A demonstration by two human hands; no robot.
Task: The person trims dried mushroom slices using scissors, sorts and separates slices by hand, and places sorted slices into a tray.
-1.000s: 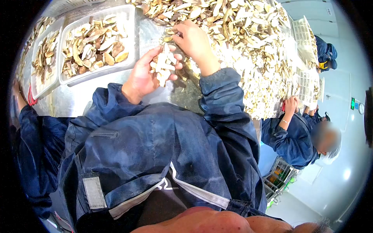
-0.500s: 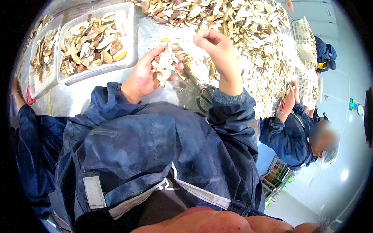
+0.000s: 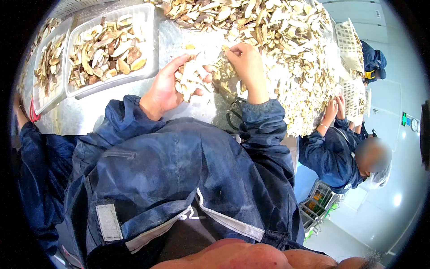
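My left hand [image 3: 163, 89] is curled palm-up around a small pile of pale dried mushroom slices [image 3: 190, 78]. To its right, my right hand [image 3: 249, 67] pinches a small yellowish mushroom slice [image 3: 225, 48] between thumb and fingertips, above the table. A large heap of sliced dried mushrooms [image 3: 295, 58] spreads behind and to the right of that hand. Left of my hands stands a clear plastic tub [image 3: 154, 49] with larger, browner slices in it.
A second clear tub [image 3: 39, 101] with slices stands at the far left. Black loops [image 3: 234, 114], perhaps scissor handles, lie near my right sleeve. White baskets [image 3: 349, 42] line the table's right side. A co-worker [image 3: 333, 145] works at the right; another person's sleeve [image 3: 31, 148] shows at left.
My right hand has shifted slightly left and down, and a small slice now shows at its fingertips. My left hand stays nearly in place with its slices.
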